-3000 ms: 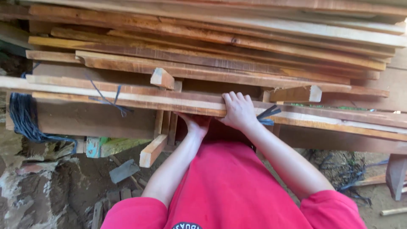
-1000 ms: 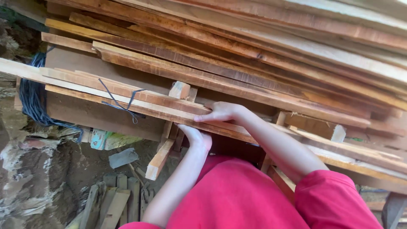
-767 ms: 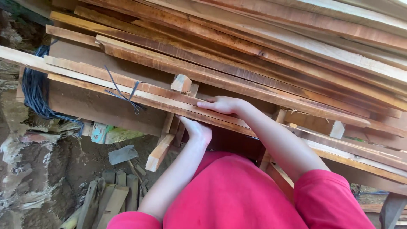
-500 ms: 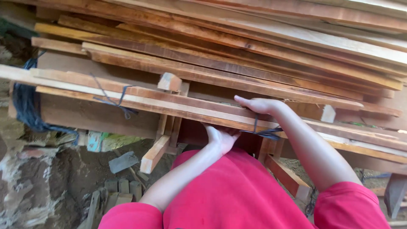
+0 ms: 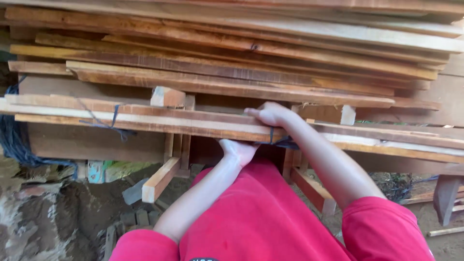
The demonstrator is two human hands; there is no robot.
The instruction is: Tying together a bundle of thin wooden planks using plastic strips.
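Note:
A bundle of long thin wooden planks (image 5: 145,118) lies across in front of me, tied with dark blue string (image 5: 112,122) at the left and again near my hands. My right hand (image 5: 269,114) rests on top of the bundle with its fingers curled over the far edge. My left hand (image 5: 237,151) presses up against the bundle's underside, its fingers hidden beneath the wood. Both arms come out of red sleeves.
A tall stack of rough planks (image 5: 251,53) fills the view beyond the bundle. Short wooden blocks (image 5: 166,96) stick out between layers. A loose batten (image 5: 158,179) slopes down under the stack. Dirt ground with wood scraps (image 5: 121,217) lies at lower left, a bench leg (image 5: 443,198) at right.
My right hand slid along the top of the bundle, left and then back right, ending gripped over the far edge near the blue string. My left hand stayed beneath the bundle, shifting rightward with it.

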